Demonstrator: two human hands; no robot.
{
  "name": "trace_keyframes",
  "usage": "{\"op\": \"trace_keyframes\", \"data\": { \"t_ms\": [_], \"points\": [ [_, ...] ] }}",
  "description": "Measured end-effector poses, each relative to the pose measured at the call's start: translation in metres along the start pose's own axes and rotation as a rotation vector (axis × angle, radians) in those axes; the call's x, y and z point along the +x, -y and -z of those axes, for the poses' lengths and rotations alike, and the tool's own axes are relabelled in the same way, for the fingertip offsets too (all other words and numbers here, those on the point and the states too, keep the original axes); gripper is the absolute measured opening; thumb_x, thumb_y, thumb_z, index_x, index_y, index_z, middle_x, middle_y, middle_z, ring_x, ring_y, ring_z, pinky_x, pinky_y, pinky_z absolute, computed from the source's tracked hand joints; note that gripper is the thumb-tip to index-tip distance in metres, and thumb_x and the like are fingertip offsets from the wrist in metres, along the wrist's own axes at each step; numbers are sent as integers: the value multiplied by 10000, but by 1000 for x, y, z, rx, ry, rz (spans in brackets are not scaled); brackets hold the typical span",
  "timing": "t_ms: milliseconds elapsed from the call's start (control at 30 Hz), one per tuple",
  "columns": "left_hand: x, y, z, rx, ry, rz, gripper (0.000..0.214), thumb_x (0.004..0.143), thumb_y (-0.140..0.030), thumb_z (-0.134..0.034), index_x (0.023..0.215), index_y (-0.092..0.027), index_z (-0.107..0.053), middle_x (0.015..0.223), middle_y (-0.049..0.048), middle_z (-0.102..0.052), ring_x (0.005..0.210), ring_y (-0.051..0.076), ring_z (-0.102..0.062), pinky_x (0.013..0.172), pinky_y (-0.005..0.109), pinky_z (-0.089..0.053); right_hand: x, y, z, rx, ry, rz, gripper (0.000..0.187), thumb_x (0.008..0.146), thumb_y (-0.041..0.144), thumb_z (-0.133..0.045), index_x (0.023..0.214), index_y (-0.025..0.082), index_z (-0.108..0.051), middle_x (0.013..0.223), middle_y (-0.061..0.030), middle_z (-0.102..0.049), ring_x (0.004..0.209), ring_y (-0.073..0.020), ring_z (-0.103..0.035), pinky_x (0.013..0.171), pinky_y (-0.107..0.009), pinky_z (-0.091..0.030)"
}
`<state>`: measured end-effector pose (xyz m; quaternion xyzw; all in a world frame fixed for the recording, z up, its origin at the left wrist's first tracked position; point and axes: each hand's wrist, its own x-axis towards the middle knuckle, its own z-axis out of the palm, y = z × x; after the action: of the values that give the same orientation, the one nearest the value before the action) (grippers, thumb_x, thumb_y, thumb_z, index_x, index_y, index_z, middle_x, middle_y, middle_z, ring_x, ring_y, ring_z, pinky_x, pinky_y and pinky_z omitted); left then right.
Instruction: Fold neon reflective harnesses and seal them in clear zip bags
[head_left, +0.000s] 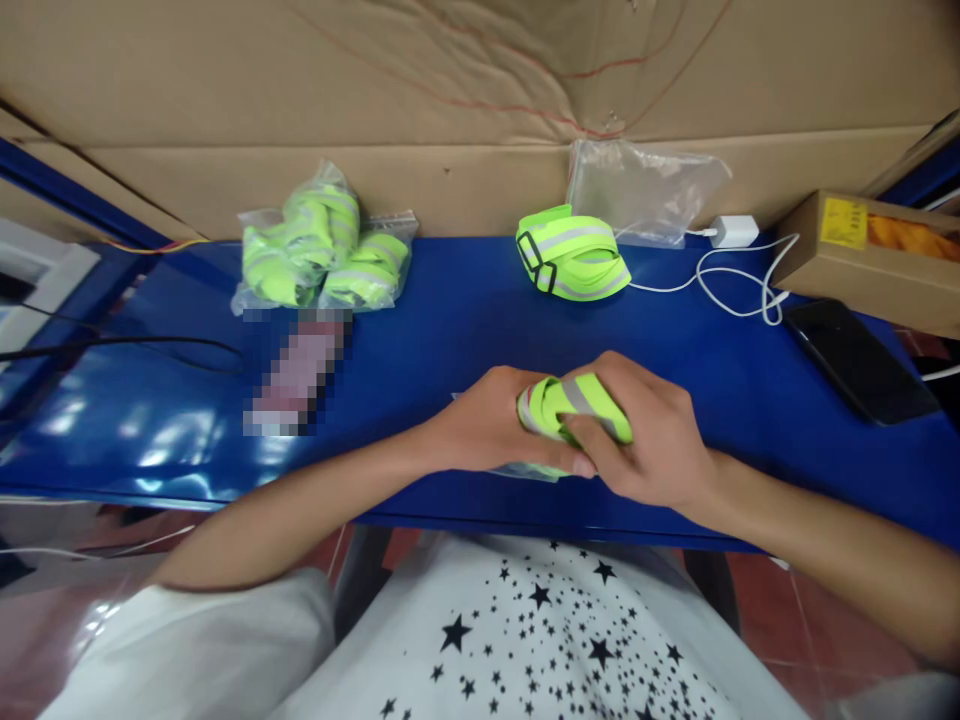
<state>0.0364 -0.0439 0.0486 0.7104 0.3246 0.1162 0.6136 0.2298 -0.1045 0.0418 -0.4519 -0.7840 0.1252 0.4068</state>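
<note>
A folded yellow-green reflective strap (574, 400) with grey stripes is bunched between my two hands near the front of the blue table. My left hand (491, 420) wraps round its left side, its thumb pointing toward the other hand. From the right, my right hand (660, 430) grips the strap, thumb pressed on the front. Below my hands shows part of a clear plastic bag (536, 472); whether the strap is partly inside it, I cannot tell. Farther back lies another folded reflective strap (581, 255) with black buckles.
Several bagged straps (322, 245) are piled at the back left, behind a blurred-out object (300, 370). A clear zip bag (637, 190) leans against the cardboard wall. At right are a white charger (735, 232) with cable, a black phone (859, 360) and a cardboard box (810, 245).
</note>
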Motion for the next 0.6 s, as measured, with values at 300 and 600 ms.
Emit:
{"op": "trace_keyframes", "data": {
  "t_ms": [300,600],
  "points": [
    [4,10,13,-596,372,66,837,675,-413,-955,1393,-237,-562,1166,81,-726,1015,222,-704,869,325,-576,12,6,23,227,-1,-300,246,958,336,-638,771,194,-565,660,41,-551,570,-98,-490,537,-247,-377],
    [-22,-17,-10,168,-17,-103,932,761,-344,-855,1552,-323,-363,1314,51,-683,1106,284,-699,922,397,-562,-8,19,4,-101,7,19,90,924,188,-520,973,185,-595,861,-31,-663,696,-149,-617,567,-274,-444]
  ]
}}
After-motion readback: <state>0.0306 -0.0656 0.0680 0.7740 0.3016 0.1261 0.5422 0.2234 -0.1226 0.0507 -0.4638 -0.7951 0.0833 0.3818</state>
